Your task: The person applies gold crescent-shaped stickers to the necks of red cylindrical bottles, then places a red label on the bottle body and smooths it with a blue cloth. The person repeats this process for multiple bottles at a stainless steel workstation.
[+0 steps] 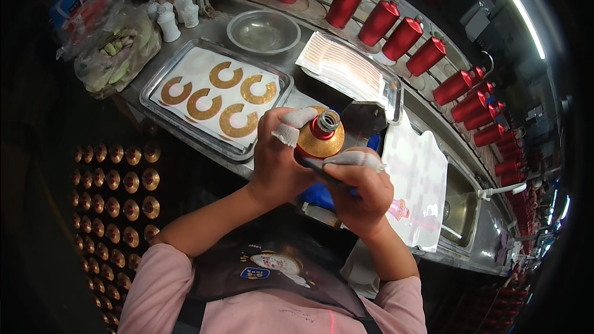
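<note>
Bottle point(323, 131) is held mouth up near the front edge of the worktop point(213, 25), the hands close together on it: the left hand point(272, 154) is clamped round its side, thumb on the gold collar point(322, 146), and the right hand point(366, 187) pinches a dark piece point(328, 171) against the near edge; what that piece is cannot be told. The step looks like smoothing the collar down on the sloping shoulder; to do it well, hold the left grip firm, stroke lightly from neck to rim, turn the bottle a little at a time, and give the collar's ends extra care, where creases would likely start. Counting left to right: gold-topped bottles point(130, 182) in rows, too many to count surely; one bag point(117, 55); at least two white jars point(168, 25); one tray point(154, 108) with five gold cutouts point(204, 104); one bowl point(263, 32); a second tray point(395, 96) under striped sheets point(340, 65), number unclear; at least six red bottles point(344, 4) spaced out before the line crowds; one sink point(465, 210).
</note>
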Tool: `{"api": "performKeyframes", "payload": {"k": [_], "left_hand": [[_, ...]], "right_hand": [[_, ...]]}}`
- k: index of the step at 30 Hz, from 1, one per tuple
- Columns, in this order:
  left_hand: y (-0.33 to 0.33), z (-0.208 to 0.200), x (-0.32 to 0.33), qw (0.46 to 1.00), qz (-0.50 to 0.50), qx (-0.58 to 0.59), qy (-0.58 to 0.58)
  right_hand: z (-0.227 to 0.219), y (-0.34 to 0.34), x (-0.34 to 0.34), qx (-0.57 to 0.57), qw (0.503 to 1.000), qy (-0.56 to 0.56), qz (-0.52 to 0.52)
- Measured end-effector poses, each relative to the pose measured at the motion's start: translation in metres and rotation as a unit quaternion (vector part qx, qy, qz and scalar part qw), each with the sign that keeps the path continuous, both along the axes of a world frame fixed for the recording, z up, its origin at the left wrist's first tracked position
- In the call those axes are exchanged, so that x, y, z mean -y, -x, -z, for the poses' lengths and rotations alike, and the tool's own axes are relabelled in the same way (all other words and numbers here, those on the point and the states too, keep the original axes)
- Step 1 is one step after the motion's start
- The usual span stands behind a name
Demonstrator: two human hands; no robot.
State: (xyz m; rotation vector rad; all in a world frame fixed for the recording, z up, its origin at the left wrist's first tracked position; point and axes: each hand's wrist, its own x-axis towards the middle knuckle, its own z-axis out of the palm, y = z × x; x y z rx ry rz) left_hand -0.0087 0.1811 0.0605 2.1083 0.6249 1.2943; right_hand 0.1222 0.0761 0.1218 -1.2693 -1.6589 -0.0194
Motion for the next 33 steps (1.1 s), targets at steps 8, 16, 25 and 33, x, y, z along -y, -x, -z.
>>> {"api": "performKeyframes", "payload": {"k": [8,16,25,33], "left_hand": [[0.014,-0.015,-0.043,0.953,0.259,-0.031,0.153],[0.010,-0.015,-0.008,0.997,0.053,-0.029,0.055],[0.014,-0.011,-0.013,0.997,0.047,-0.068,0.006],[0.010,-0.010,-0.010,0.997,0.057,-0.007,0.057]], "right_hand": [[0.005,-0.007,-0.005,-0.018,0.997,0.015,0.072],[0.002,0.002,-0.004,-0.014,0.998,0.015,0.053],[0.004,0.011,-0.004,-0.009,0.998,0.018,0.064],[0.006,0.016,-0.001,-0.007,0.997,0.018,0.078]]}}
